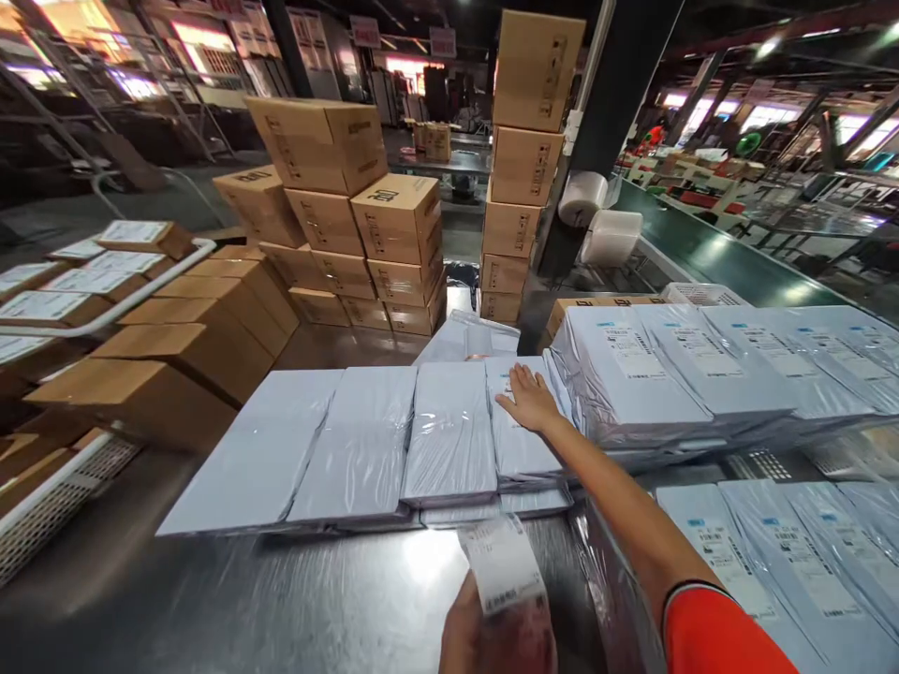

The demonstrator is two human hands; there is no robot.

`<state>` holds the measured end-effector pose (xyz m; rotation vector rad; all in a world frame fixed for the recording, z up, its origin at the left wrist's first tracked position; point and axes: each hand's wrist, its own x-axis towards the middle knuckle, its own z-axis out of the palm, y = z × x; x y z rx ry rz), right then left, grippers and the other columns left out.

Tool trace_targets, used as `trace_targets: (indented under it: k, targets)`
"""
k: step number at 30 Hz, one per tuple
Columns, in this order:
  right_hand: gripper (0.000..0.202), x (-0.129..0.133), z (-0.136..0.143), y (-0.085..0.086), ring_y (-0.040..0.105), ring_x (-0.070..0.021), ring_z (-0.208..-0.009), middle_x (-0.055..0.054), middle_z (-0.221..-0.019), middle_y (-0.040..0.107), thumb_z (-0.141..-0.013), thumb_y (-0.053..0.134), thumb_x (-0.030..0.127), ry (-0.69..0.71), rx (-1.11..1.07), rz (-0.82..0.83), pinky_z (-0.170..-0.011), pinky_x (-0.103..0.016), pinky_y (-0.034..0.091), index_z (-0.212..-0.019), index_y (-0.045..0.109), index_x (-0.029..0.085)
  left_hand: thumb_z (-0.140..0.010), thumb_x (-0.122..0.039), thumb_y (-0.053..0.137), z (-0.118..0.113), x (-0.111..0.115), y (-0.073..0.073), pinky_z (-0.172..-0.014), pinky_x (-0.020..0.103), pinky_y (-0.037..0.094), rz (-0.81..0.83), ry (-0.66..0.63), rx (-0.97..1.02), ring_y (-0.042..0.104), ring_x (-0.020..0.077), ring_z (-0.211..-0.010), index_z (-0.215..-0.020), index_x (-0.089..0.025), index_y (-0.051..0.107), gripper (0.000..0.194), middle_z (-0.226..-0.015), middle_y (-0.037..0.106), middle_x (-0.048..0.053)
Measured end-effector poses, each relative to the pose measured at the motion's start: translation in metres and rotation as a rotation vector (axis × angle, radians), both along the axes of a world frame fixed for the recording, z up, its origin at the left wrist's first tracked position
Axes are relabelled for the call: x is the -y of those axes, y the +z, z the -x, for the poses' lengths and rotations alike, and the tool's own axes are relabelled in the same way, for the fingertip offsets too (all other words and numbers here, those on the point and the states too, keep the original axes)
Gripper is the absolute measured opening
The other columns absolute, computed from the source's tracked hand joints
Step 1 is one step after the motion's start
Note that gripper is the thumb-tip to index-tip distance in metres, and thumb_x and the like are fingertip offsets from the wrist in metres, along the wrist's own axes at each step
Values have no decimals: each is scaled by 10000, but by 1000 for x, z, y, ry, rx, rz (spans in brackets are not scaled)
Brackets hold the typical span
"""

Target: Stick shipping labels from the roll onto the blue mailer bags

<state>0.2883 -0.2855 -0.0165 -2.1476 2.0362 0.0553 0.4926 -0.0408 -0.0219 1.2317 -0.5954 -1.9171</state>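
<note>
My right hand (532,398) lies flat on a white plastic-wrapped package (523,454), its fingers stretched out near the top. Partly under that hand is a label with a blue mark. Low in the view, my left hand (460,622) is closed round a strip of printed shipping labels (502,566); its lower part is blurred. Left of my right hand lie more white packages: a shiny wrapped one (450,435), then two others (358,445) (257,454), with no labels visible on them. More packages show beneath this row.
Labelled white packages (636,370) are stacked at the right, with more (737,552) lower down. Brown cartons (400,225) stand behind the metal table (316,599), with a tall carton stack (530,164) beside a dark pillar. Open boxes (154,393) line the left. A conveyor (723,243) runs back right.
</note>
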Motion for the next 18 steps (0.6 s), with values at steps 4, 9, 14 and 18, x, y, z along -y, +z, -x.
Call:
trace_targets:
  k: [4,9,14,18]
  targets:
    - [697,-56,-3,12,169,-309,-1491,-188,-1580,261,-945,428,549,156,314,5,-1219,-510,102,-1451,431,70,-695,-591,741,-37,28,21,-866,407,537,289,-111,-14,666,332,-957,-1146,-253,725,564,-1090,721,103]
    - [658,-123,-47,41,646,-262,-1097,-130,-1191,686,-932,311,687,-37,1141,-152,-935,-442,508,-1206,642,188,-809,-578,630,-59,34,24,-965,371,494,547,-293,56,615,330,-1090,-1041,-222,784,452,-1250,644,114]
    - [368,-139,-99,70,584,-129,-618,6,-729,659,-573,858,449,-262,1429,-32,-557,-236,458,-754,674,186,-796,-531,636,-74,29,9,-1117,436,363,599,-409,220,483,379,-1304,-1106,-201,757,469,-1396,557,142]
    - [270,-154,-117,86,539,-128,-534,17,-600,638,-531,861,318,-284,1338,-44,-476,-232,408,-718,712,192,-624,-385,796,-86,54,17,-1151,446,297,448,-122,357,412,354,-1369,-1366,-168,544,813,-1483,464,153]
